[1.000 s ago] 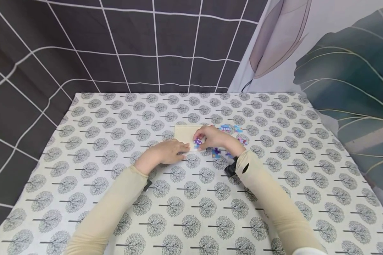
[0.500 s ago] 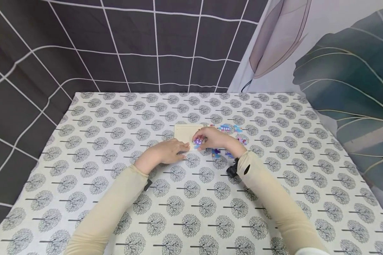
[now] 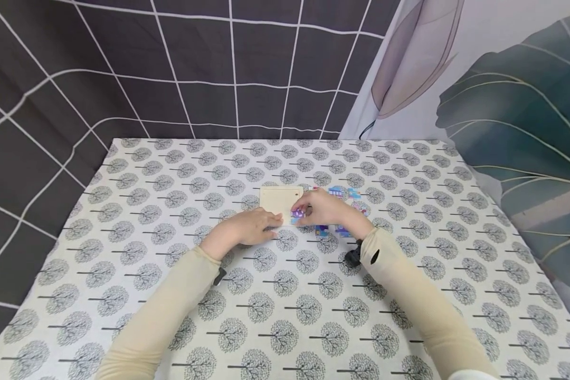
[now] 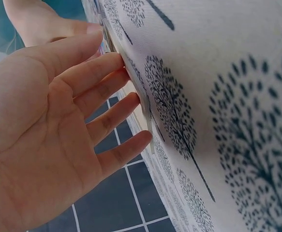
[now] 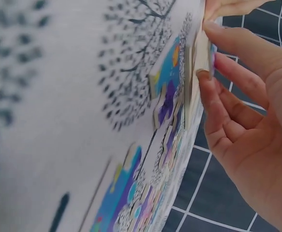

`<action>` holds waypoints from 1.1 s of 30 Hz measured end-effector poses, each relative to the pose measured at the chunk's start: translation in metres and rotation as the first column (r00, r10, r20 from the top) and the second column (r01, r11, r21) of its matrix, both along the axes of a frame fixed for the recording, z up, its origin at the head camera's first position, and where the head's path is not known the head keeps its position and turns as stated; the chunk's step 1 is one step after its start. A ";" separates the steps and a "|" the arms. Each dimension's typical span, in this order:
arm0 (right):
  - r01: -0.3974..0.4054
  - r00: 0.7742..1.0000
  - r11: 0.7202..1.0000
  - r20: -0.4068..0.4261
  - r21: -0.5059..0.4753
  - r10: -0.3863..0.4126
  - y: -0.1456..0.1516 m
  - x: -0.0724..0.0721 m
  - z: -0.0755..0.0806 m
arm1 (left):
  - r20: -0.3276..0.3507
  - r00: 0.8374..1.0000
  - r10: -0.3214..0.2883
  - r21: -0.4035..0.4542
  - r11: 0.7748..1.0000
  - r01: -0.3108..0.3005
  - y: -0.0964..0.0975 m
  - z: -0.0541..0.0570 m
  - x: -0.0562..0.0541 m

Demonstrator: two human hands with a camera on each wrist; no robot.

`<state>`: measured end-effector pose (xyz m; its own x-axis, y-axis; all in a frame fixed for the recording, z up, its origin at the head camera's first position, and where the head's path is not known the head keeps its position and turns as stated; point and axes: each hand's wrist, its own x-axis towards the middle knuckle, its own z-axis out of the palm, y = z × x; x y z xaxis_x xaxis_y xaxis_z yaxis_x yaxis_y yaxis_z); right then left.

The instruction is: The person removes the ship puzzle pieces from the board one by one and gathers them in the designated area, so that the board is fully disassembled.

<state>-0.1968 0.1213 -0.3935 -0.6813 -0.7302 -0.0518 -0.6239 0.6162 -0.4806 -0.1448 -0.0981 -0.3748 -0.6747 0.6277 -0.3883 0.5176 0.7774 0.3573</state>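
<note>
A pale wooden puzzle board (image 3: pixel 275 199) lies flat on the tablecloth in the head view, with a small dark mark near its far right corner. My left hand (image 3: pixel 253 226) rests at the board's near left side; in the left wrist view its spread fingertips (image 4: pixel 140 137) touch the board's edge. Over the near right corner, my right hand (image 3: pixel 326 208) pinches a purple and blue jigsaw piece (image 3: pixel 297 214) between thumb and fingers. Whether this piece lies fully flat on the board cannot be told. The right fingers partly cover it.
Several loose jigsaw pieces (image 3: pixel 335 190) lie right of the board, partly beneath the right hand and wrist. Among them is a blue and purple piece (image 5: pixel 167 72) near the board's edge. A tree-print cloth (image 3: pixel 285 306) covers the table; a dark gridded curtain (image 3: pixel 195 63) hangs behind.
My right hand has shifted slightly to the right with the jigsaw piece, uncovering the board's far right corner. My left hand has stayed in place.
</note>
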 end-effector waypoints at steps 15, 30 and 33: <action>-0.023 0.998 0.996 -0.056 -0.089 0.018 0.020 0.006 0.000 | -0.003 1.000 -0.012 0.013 1.000 0.012 0.001 0.001 0.001; 0.072 0.995 0.983 -0.057 -0.170 -0.083 0.051 0.017 -0.009 | 0.000 1.000 0.000 0.016 1.000 0.000 0.002 0.003 0.001; 0.098 0.993 0.985 -0.054 -0.144 -0.107 0.057 0.020 -0.009 | 0.005 1.000 0.002 0.030 1.000 -0.002 0.002 0.003 0.001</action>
<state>-0.1764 0.1785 -0.4025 -0.7514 -0.6536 0.0908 -0.5922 0.6072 -0.5297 -0.1441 -0.0957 -0.3721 -0.6740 0.6377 -0.3729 0.5142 0.7674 0.3830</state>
